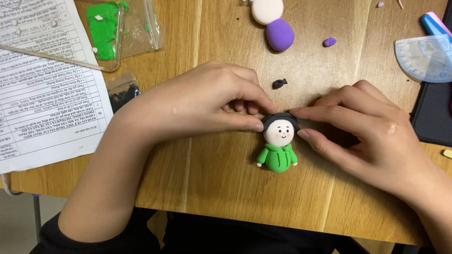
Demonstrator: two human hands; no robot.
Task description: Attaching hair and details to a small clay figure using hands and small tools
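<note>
At the centre of the wooden table lies a little clay figure on its back — a round, pale, smooth face with dot eyes and a tiny curved smile, a cap of black hair across the top, and a bright green hooded coat with soft folds pressed down the front. Two stubby white hands poke out at the coat's sides.

The left hand comes in from nine o'clock of the figure, thumb and forefinger pinched onto the edge of the black hair, the other fingers curled behind. The right hand comes in from three o'clock, forefinger tip touching the hair at the top, thumb just beside the cheek — fingers bunched close, not spread.

At twelve o'clock from the figure sits a small twisted scrap of black clay. Further up, a glossy purple lump touches a cream one, with a purple crumb off toward one o'clock. At ten o'clock a clear plastic bag holds flat, ragged green clay; a smaller bag of black clay lies near the left wrist. A printed paper sheet covers the far nine o'clock side. At two o'clock a see-through blue protractor rests on a dark mat.
</note>
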